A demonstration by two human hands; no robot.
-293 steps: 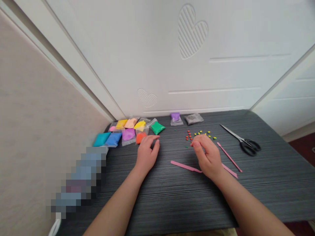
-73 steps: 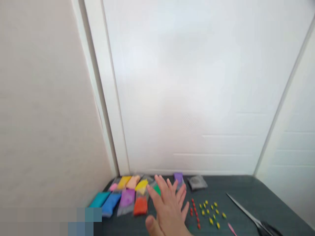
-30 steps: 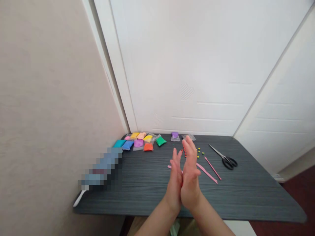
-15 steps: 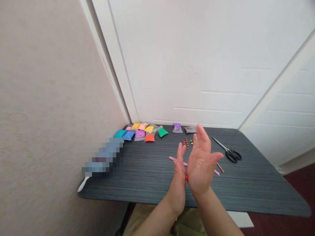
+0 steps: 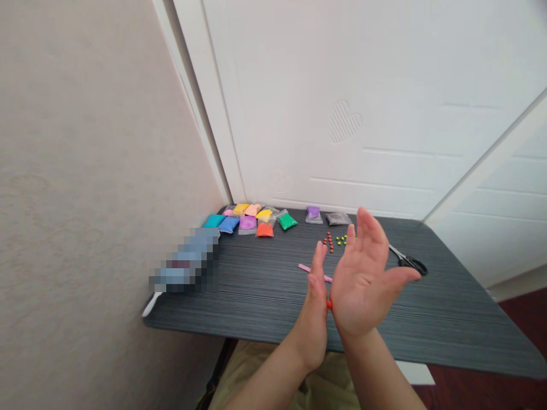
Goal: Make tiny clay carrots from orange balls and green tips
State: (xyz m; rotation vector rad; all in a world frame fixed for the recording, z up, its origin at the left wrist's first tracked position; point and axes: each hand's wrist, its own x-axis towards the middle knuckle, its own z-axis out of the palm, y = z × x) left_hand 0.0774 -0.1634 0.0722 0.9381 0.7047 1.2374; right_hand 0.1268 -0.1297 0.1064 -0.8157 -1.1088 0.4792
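Note:
Between the heels of my two palms sits a small red ball of clay (image 5: 329, 304), touching both. My left hand (image 5: 317, 302) is upright and seen edge-on, its fingers stretched out. Facing it, my right hand (image 5: 363, 279) is open, palm turned left, with the thumb spread out to the right. Behind the hands a pink modelling tool (image 5: 304, 267) lies on the table, partly covered by them. Farther back are several small orange-red pieces (image 5: 330, 242) in rows and several yellow-green pieces (image 5: 339, 239), some near my right fingertips.
Bags of coloured clay (image 5: 248, 223) lie along the back left of the dark table (image 5: 256, 290). Purple (image 5: 313, 213) and grey (image 5: 337, 218) bags are at the back middle. Black-handled scissors (image 5: 412, 263) lie right, partly behind my right hand. A blurred-out object (image 5: 188, 256) stands left.
The view has shifted a little. My right hand has moved slightly right and now covers part of the scissors and the pink pieces behind it. The red ball remains between the palms.

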